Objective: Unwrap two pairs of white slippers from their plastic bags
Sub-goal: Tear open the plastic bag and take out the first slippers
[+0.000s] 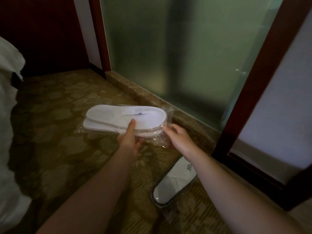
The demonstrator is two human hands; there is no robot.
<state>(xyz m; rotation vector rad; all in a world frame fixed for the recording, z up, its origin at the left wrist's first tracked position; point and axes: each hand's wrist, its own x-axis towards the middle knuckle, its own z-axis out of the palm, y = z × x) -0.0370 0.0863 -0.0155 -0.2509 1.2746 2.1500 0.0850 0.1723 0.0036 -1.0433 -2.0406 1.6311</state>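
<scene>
Between both hands' fingers (130,125), clamped: bagged slippers (125,118), above carpet (59,141)

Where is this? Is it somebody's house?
Probably a hotel room, not a house. The white slippers come sealed in plastic, white bedding hangs at the left over patterned carpet, and a frosted glass wall likely hides a bathroom.

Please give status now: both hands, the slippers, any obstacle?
Left hand grips bagged slipper pair. Right hand pinches plastic bag end. Second bagged pair lies on carpet. Nothing in the way.
</scene>
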